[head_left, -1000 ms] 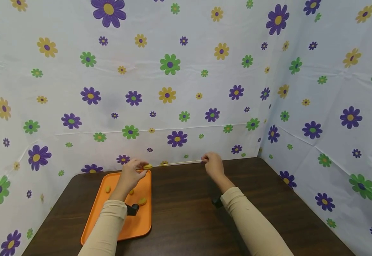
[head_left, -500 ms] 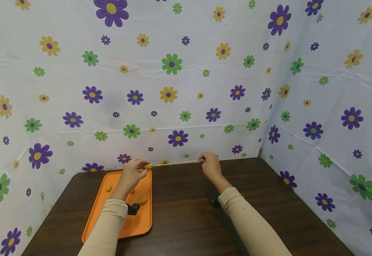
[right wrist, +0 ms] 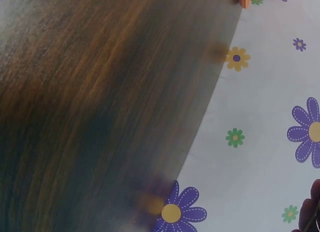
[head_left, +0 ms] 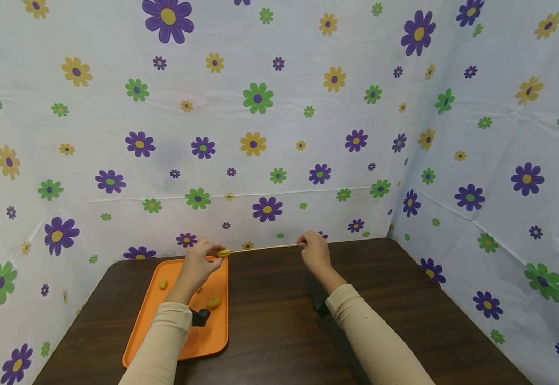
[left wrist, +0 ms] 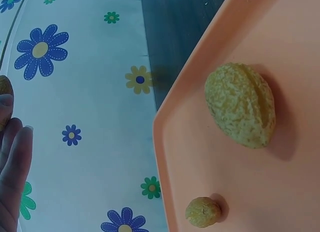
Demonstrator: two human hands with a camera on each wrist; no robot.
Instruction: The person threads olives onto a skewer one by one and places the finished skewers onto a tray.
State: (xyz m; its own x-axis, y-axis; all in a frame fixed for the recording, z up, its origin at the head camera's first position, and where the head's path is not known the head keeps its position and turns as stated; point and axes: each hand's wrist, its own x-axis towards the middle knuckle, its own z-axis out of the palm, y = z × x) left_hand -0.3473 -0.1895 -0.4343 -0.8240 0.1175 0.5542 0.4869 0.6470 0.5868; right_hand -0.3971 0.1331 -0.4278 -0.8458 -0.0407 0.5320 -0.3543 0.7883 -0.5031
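On the left of the bench (head_left: pixel 279 331) lies an orange tray (head_left: pixel 209 339) bearing a small yellow piece (head_left: pixel 163 284), with two more farther right. Above its far right corner, the left hand (head_left: pixel 199 266) pinches another yellow piece, the held piece (head_left: pixel 224 253). From there a thin string (head_left: pixel 262 247) stretches straight to the right hand (head_left: pixel 315 253), whose curled fingers pinch it above the bench's far edge.

The head view looks forward and down, with the left hand (head_left: pixel 197 266) and right hand (head_left: pixel 316 252) well ahead. The left wrist view looks closely onto the orange tray (left wrist: pixel 280 192), the right wrist view across the dark wood-grain tabletop (right wrist: pixel 95 72); both share the flower-print cloth (head_left: pixel 164 176) with the head view.
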